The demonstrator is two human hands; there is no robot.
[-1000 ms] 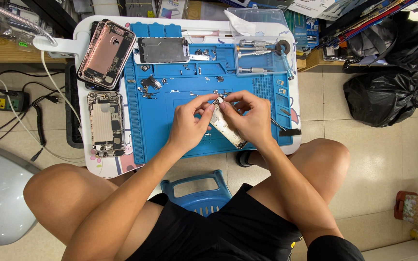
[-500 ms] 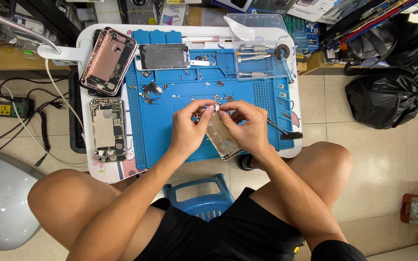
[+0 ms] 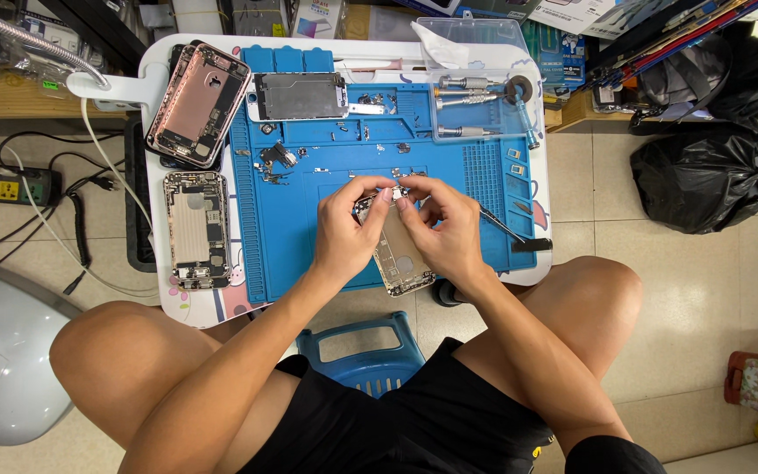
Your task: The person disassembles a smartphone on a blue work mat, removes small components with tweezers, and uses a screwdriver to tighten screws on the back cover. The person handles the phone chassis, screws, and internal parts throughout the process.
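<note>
Fingers [image 3: 385, 195] of left hand [image 3: 348, 233] and right hand [image 3: 445, 233] pinch the silver metal opened phone housing [image 3: 399, 254] above the blue silicone repair mat [image 3: 309, 237].

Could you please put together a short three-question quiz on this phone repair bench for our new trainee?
1. True or false: both hands hold the phone housing over the blue mat.
2. Where does the pink phone shell lie: the table's far left corner or the near right one?
3. How many screwdrivers lie in the clear tray?

Key:
1. True: the left hand and right hand pinch its top end.
2. The far left corner.
3. Three, lying side by side.
</note>
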